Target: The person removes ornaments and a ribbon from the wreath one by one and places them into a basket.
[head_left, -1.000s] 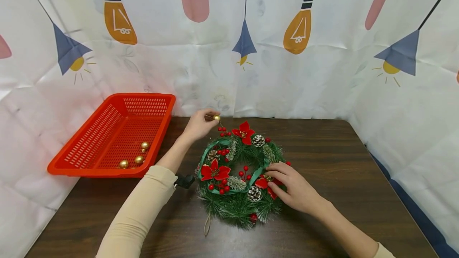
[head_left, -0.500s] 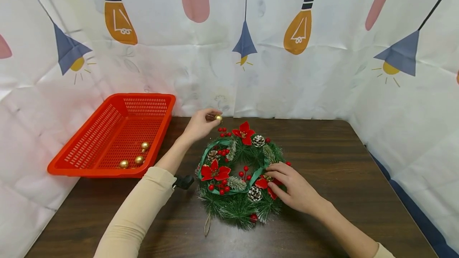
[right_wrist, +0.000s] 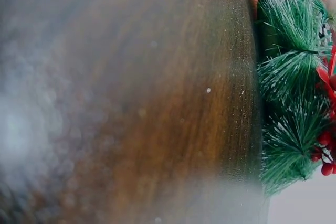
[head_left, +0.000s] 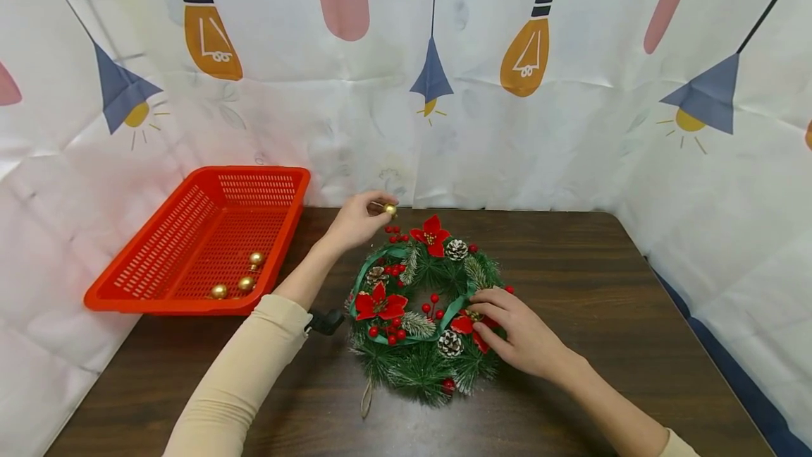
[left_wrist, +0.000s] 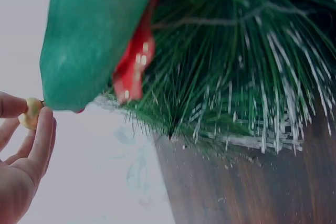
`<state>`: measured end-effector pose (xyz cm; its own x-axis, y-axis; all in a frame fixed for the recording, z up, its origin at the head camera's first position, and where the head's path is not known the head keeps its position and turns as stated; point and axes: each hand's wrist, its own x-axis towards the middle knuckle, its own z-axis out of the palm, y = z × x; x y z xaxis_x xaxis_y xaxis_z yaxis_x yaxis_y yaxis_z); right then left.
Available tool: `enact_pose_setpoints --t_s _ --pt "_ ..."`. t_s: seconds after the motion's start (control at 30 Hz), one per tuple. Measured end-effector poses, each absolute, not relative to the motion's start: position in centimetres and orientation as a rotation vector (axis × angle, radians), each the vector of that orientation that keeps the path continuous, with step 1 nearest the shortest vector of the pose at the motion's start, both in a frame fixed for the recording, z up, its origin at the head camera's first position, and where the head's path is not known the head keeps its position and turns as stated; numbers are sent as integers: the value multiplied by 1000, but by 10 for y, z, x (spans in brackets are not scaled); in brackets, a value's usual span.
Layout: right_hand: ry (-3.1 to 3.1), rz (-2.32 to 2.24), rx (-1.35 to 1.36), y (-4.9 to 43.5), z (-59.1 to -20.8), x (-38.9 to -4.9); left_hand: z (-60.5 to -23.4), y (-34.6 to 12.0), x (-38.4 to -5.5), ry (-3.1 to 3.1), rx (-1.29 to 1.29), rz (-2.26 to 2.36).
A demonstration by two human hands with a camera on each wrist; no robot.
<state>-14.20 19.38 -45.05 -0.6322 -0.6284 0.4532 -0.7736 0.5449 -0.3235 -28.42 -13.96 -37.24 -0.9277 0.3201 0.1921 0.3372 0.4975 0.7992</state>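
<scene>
In the head view a green wreath (head_left: 419, 365) lies on the table, dressed with red poinsettias (head_left: 380, 302), pine cones (head_left: 450, 343), red berries and a green ribbon (head_left: 454, 310). Above its far left edge my left hand (head_left: 358, 221) pinches a small gold ball (head_left: 390, 210) between thumb and fingers. The left wrist view shows the same gold ball (left_wrist: 32, 113) at the fingertips, beside the ribbon (left_wrist: 84, 40). My right hand (head_left: 517, 330) rests on the wreath's right side, fingers over a poinsettia there and partly hiding it. Wreath needles (right_wrist: 294, 77) edge the right wrist view.
A red plastic basket (head_left: 190, 231) stands at the left of the dark wooden table (head_left: 583, 288), with several gold balls (head_left: 246, 283) inside. A patterned white cloth (head_left: 380, 125) hangs behind the table. A loop of twine (head_left: 366, 399) sticks out from the wreath's near edge.
My left hand has shifted slightly to the right with the gold ball. My right hand and the wreath stay in place.
</scene>
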Motion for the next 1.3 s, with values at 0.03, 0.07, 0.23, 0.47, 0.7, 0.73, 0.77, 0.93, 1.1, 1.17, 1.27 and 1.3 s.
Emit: enact_pose_setpoints --t_s 0.03,0.07,0.23,0.47,0.7,0.73,0.77,0.93,1.1,1.17,1.27,1.3 --pt "-2500 730 1165 194 -451 -142 -372 -141 -285 -2708 -589 -1439" --pt "-2497 730 1165 194 -451 -142 -372 -142 -285 -2712 -584 -1432" --pt "-2488 724 1161 194 -452 -142 -373 -146 -288 -2721 -583 -1394" --pt "-2506 726 1160 194 -451 -143 -373 -147 -289 -2715 -582 -1417" --pt "-2506 728 1162 194 -452 -143 -370 -146 -287 -2738 -558 -1444" --pt "-2503 729 1164 194 -452 -143 -370 -146 -287 -2739 -558 -1449" --pt "-2500 728 1167 194 -452 -143 -370 -146 -288 -2738 -560 -1454" --pt "-2499 719 1171 195 -451 -143 -372 -146 -289 -2746 -557 -1442" --pt "-2504 711 1171 194 -451 -142 -376 -148 -294 -2761 -552 -1403" --pt "-2503 711 1170 194 -451 -142 -377 -149 -295 -2769 -555 -1395" --pt "-2501 713 1169 194 -451 -141 -379 -150 -297 -2788 -553 -1367" --pt "-2498 712 1170 194 -451 -141 -379 -150 -298 -2794 -551 -1357"
